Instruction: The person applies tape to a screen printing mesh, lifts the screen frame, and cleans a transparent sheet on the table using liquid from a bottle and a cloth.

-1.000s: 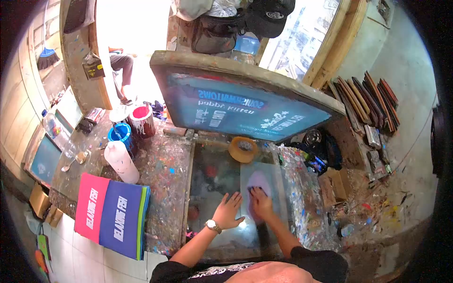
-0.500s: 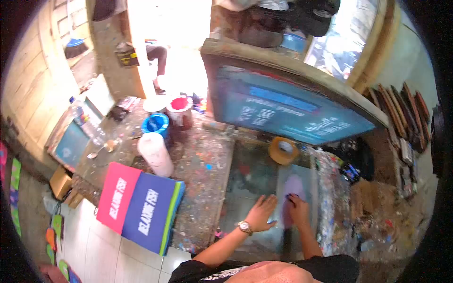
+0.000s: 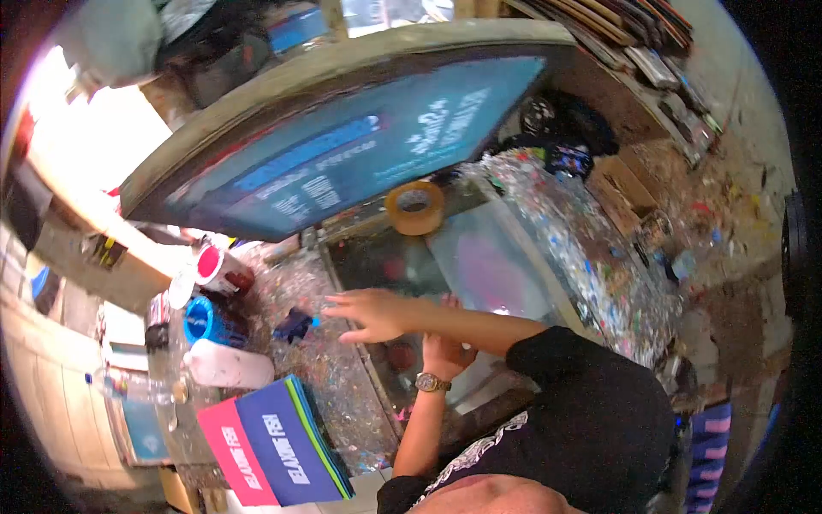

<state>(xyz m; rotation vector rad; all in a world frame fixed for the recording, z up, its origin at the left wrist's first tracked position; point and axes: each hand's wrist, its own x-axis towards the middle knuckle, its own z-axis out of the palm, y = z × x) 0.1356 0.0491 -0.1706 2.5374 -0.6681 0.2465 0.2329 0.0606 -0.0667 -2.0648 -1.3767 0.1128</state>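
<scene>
Right hand (image 3: 370, 314) open, empty, near cloth (image 3: 294, 325); left hand (image 3: 443, 355) at glass (image 3: 364, 255) (forearm (image 3: 479, 327) hides its grip; cannot tell). Sleeve (image 3: 548, 358) should clear film (image 3: 495, 267).

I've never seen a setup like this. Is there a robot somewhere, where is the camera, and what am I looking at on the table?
There is no robot: these are a person's bare hands, seen from a camera worn on that person's head, looking forward and down. The right hand reaches across, fingers spread, with nothing visible in its grasp. The left hand, wearing a wristwatch, is partly hidden by the right forearm, so its grip is unclear.

A roll of tape sits near a translucent sheet with a purple patch. On the paint-speckled table are a blue bucket, a pale bottle and a stack of "RELAXING FISH" prints. A framed screen with lettering rises behind.
</scene>
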